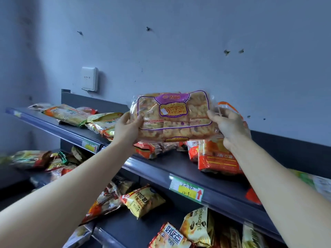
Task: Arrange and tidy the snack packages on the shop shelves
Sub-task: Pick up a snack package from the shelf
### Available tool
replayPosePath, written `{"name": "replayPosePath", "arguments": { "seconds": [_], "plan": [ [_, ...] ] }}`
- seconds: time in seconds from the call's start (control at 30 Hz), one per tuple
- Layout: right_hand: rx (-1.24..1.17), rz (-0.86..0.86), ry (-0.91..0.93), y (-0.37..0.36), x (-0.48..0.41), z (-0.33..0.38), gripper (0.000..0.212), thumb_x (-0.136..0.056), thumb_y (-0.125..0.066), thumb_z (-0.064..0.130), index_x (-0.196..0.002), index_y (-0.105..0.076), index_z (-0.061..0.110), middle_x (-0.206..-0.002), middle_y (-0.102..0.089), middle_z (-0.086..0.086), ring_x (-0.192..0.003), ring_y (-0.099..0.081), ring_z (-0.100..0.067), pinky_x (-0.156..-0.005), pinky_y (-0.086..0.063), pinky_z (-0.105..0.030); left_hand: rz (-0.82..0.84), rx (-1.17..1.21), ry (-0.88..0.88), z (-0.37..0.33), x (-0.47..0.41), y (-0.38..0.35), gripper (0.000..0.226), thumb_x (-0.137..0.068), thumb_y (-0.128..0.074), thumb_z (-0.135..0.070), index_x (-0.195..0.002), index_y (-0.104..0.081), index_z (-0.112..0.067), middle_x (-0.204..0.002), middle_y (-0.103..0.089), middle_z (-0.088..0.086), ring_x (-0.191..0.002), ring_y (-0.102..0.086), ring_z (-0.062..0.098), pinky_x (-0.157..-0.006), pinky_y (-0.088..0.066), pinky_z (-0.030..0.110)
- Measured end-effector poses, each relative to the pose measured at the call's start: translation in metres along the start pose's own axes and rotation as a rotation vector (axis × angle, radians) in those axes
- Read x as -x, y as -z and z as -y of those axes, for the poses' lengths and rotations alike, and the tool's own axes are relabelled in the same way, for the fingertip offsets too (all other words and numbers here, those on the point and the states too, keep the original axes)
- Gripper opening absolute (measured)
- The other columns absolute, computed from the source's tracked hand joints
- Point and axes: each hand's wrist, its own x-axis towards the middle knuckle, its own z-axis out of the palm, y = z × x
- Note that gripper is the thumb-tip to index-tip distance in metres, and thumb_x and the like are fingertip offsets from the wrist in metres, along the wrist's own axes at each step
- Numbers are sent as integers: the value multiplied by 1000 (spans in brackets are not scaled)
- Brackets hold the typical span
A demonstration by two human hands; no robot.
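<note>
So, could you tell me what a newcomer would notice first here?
The purple-trimmed pastry package, held up at centre, gripped at its ends by the left hand and right hand. Below it, orange-red packets lie jumbled on the top shelf, whose front edge carries a yellow price tag.

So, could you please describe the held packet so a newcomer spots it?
Find the top shelf against the blue wall. Above its middle, the left hand and right hand grip a clear packet of pastries. It alone has purple trim; neighbours are orange or yellow.

The bread pack (172,116) hides part of the orange packets (144,149) beneath it.
</note>
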Motion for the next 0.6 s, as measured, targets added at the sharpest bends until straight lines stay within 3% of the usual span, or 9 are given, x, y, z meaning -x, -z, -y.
{"name": "replayPosePath", "arguments": {
  "seconds": [0.13, 0.2, 0.3, 0.37, 0.43, 0.5, 0.6],
  "plan": [
    [-69, 107, 53, -40, 8, 3, 4, -84, -73, 18, -86, -69, 18, -85, -70, 3, -73, -65, -12, -72, -52, -32, -46, -3, -39, -29, -10, 39, 29, -95, -60, -21, -123, -53, -17, -94, -67, -2, -46, -65, 5, -39, -48, 20],
    [-112, 156, 61, -66, 10, 6, 4, -84, -72, 15, -85, -69, 16, -86, -70, -1, -74, -64, -14, -75, -53, -33, -80, -8, -42, -43, -20, 64, 30, -94, -62, -23, -123, -56, -19, -86, -66, -5, -46, -64, 6, -41, -49, 21],
    [-104, 206, 59, -111, 17, 6, 5, -82, -74, 14, -84, -70, 16, -89, -71, -5, -80, -65, -19, -82, -54, -34, -107, -9, -26, -59, -43, 104, 40, -91, -66, -26, -128, -54, -20, -86, -65, -4, -60, -64, 12, -53, -50, 25],
    [-95, 209, 54, -141, 22, 3, 7, -81, -74, 11, -83, -69, 15, -81, -69, -2, -66, -62, -11, -69, -51, -26, -116, -40, -17, -67, -58, 130, 40, -90, -67, -27, -127, -54, -19, -88, -64, -3, -71, -62, 16, -65, -49, 31],
    [-84, 186, 43, -172, 25, -2, 11, -81, -73, 5, -83, -69, 15, -77, -67, 1, -61, -60, -7, -63, -47, -23, -114, -73, -10, -71, -75, 157, 38, -90, -66, -28, -125, -55, -17, -88, -64, -1, -71, -61, 18, -62, -52, 31],
    [-58, 163, 18, -201, 26, -7, 13, -81, -71, 1, -86, -70, 14, -81, -69, -1, -71, -63, -13, -69, -50, -26, -106, -98, 14, -72, -91, 182, 31, -91, -66, -29, -118, -57, -17, -87, -63, 0, -68, -60, 16, -54, -51, 27],
    [-25, 134, -23, -241, 31, -11, 19, -82, -68, -2, -99, -70, 7, -85, -69, -4, -75, -63, -18, -65, -51, -25, -71, -109, 49, -76, -112, 215, 20, -91, -64, -34, -105, -58, -21, -96, -65, 2, -70, -61, 16, -56, -48, 27]
  ]
}}
